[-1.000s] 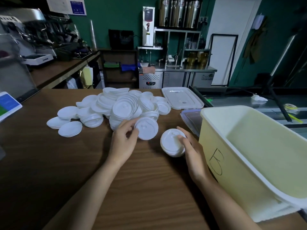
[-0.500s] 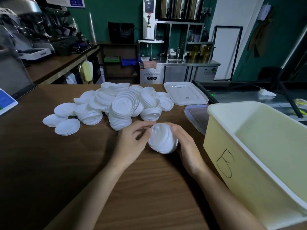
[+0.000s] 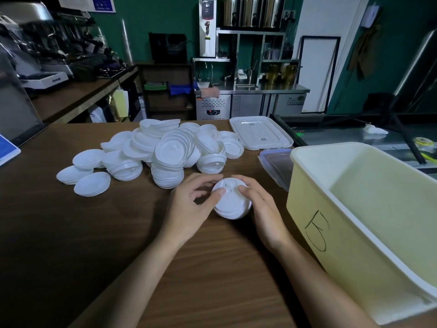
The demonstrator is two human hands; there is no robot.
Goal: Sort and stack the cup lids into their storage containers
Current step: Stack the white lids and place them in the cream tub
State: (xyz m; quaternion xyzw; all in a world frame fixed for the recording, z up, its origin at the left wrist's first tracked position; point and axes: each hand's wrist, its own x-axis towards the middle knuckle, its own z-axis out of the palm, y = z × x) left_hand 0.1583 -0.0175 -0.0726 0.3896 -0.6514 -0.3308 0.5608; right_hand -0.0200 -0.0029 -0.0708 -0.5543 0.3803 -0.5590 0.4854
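The brown wood-grain tabletop point(image 3: 71, 233) carries a heap of white cup lids point(image 3: 170, 150) just beyond the grip point(image 3: 230, 197), which closes on a small lid stack point(image 3: 233, 209). Well to the grip's left lie three shallow lid piles point(image 3: 92, 184). Beyond it to the right sit a white container lid point(image 3: 260, 133) and a clear container lid point(image 3: 276, 166). Right of it stands a pale yellow bin point(image 3: 331, 245), hand-marked on its side.
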